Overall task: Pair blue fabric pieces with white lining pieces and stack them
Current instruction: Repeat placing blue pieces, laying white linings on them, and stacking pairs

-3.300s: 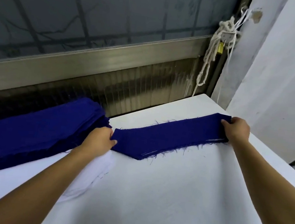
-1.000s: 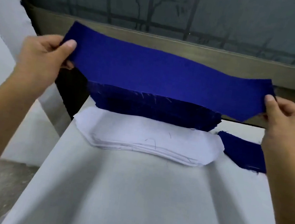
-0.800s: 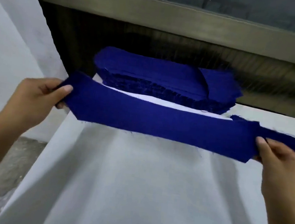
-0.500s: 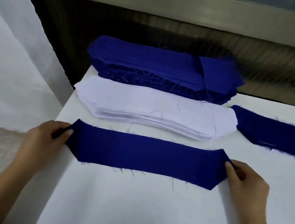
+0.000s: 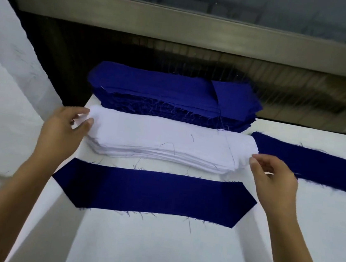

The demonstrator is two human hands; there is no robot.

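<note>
A white cloth-covered surface (image 5: 154, 247) fills the lower frame, its left edge running diagonally from lower left towards upper centre, with bare room below the fabrics; a grey metal rail (image 5: 180, 24) crosses the top; at upper centre, against the surface's far edge, sits a thick stack of blue fabric pieces (image 5: 162, 86) with frayed sides; just in front of it and touching it lies a lower stack of white lining pieces (image 5: 167, 136), loose blue threads on top; nearer, at mid-frame, a single blue fabric strip with angled ends (image 5: 154, 193) lies flat, its left tip reaching the surface's left edge; another blue strip (image 5: 310, 166) lies at the right, running out of frame; the left hand (image 5: 62, 131) has its grip pinching the white stack's left end, thumb above; the right hand (image 5: 276, 181) curls thumb and forefinger at the stack's right end, whether they hold cloth I cannot tell.
</note>
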